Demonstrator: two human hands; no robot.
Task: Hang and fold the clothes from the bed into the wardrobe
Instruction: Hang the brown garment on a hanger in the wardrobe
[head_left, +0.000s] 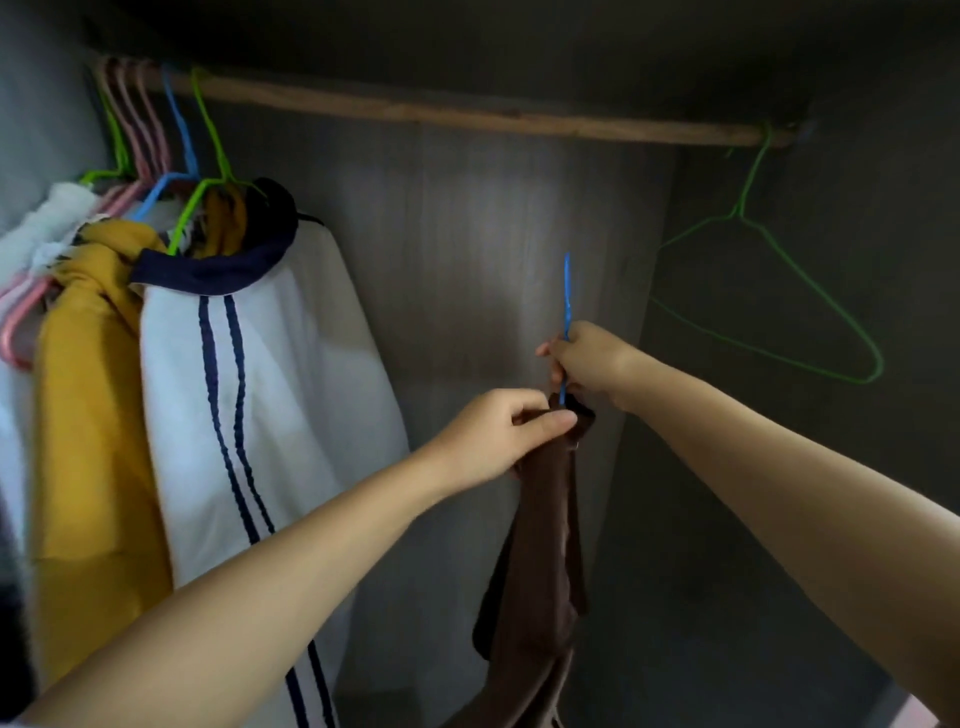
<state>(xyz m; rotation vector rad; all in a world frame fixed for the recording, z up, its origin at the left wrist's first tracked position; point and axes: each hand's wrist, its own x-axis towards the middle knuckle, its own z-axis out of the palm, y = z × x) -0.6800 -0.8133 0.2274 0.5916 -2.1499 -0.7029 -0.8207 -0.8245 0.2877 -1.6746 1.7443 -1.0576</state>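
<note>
We cannot see the blue hanger's (566, 301) shoulders: they lie inside the brown garment (540, 561), whose lower end the bottom edge cuts off. The right hand (589, 364) covers part of its neck. The left edge crops the clothes (88, 415) on the rail (441, 111).

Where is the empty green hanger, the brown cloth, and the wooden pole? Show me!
Green hanger (810, 291): head view, on its right sloping wire.
Brown cloth (545, 545): head view, on the hanging middle of the fabric.
Wooden pole (467, 115): head view, on the bare middle stretch.
</note>
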